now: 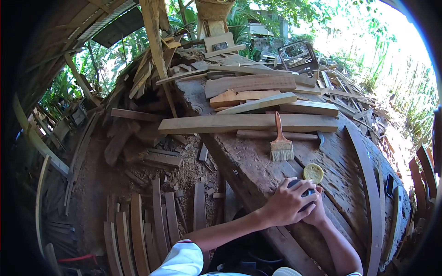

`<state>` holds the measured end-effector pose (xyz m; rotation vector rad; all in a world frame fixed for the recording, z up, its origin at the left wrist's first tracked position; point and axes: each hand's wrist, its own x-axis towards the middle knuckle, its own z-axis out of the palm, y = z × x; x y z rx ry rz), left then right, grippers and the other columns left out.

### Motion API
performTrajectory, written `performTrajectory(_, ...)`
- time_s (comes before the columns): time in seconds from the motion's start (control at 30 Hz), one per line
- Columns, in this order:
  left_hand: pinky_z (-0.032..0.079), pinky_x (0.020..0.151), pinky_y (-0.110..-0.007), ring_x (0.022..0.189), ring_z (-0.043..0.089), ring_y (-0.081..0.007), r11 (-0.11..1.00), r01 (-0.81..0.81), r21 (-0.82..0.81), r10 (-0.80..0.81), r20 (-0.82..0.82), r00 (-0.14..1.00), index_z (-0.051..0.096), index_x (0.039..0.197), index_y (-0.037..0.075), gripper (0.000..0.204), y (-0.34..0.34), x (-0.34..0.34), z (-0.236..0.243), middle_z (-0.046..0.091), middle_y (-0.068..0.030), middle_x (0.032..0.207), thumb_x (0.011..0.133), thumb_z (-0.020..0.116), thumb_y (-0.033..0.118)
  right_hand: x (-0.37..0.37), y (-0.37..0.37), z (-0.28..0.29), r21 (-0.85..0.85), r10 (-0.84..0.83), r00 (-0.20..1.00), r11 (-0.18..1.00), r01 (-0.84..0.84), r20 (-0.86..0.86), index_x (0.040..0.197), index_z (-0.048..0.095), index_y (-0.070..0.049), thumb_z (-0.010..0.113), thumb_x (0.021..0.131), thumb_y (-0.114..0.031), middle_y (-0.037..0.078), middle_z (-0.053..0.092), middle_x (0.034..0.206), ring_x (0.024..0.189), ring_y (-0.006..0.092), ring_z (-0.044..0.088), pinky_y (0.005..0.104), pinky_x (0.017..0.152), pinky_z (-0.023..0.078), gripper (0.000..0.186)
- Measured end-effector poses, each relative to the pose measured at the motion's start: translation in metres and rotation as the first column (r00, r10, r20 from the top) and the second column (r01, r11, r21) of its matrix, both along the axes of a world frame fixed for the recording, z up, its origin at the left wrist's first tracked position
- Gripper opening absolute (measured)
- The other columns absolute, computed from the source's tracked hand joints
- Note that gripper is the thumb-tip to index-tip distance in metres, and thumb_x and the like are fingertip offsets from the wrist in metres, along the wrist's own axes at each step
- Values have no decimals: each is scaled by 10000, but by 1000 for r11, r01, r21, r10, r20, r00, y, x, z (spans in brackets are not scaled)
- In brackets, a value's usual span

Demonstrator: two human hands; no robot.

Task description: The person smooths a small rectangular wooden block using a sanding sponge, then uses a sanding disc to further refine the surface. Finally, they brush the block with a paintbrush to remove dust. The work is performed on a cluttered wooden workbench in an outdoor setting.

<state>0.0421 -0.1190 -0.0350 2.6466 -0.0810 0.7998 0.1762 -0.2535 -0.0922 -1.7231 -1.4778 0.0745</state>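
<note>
My left hand (pixel 287 202) wraps over the top of a small dark rounded object (pixel 307 193), its fingers curled around it. My right hand (pixel 316 212) grips the same object from below and the right, partly hidden by my left. Just beyond them a round yellowish lid or shallow dish (pixel 313 173) lies on the weathered wooden bench (pixel 244 170). A paintbrush (pixel 282 148) with a wooden handle and pale bristles lies farther up, resting against a long board (pixel 207 124). Behind the brush is a tool with a wooden handle (pixel 258 134) and a dark curved end.
Planks (pixel 251 85) are stacked across the bench's far part. A long dark board (pixel 366 184) runs down its right side, beside a small black object (pixel 389 184). Wood strips (pixel 136 230) stand at lower left amid shavings. Posts (pixel 154 41), a metal crate (pixel 297 57) and scrap piles surround the bench.
</note>
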Motion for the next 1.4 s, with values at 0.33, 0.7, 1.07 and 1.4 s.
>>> performTrajectory(0.33,421,1187,-609,1378,563,-354,1000,-8,24,9,-70,997,682,1253,121,331,18,-3,11,582,-164,1425,1087,562,382,-1,1,9,-78,48,999,996,-49,-16,1213,699,-56,847,769,-232,160,642,1298,1209,368,608,489,1088,375,501)
performTrajectory(0.7,452,1166,-593,1307,615,-374,994,-110,9,111,-36,993,694,1206,125,290,27,-2,3,624,-142,1370,1065,595,359,1,9,24,-206,25,988,977,-57,-155,1189,712,-128,836,741,-228,115,653,1273,1270,321,579,498,1095,345,475)
performTrajectory(1.07,469,1139,-591,1299,627,-351,999,14,-50,-12,46,999,707,1165,133,249,9,-15,10,653,-99,1358,1041,642,338,2,3,28,-76,73,994,995,-67,83,1183,713,-68,845,788,-269,99,669,1123,1108,286,610,437,998,371,462)
performTrajectory(1.4,434,1160,-566,1318,629,-313,998,-12,54,10,51,999,686,1172,117,262,10,-25,6,639,-122,1338,1068,602,342,1,4,33,-125,65,992,989,-78,-107,1163,707,-47,838,770,-219,135,651,1065,1019,330,599,439,973,394,449)
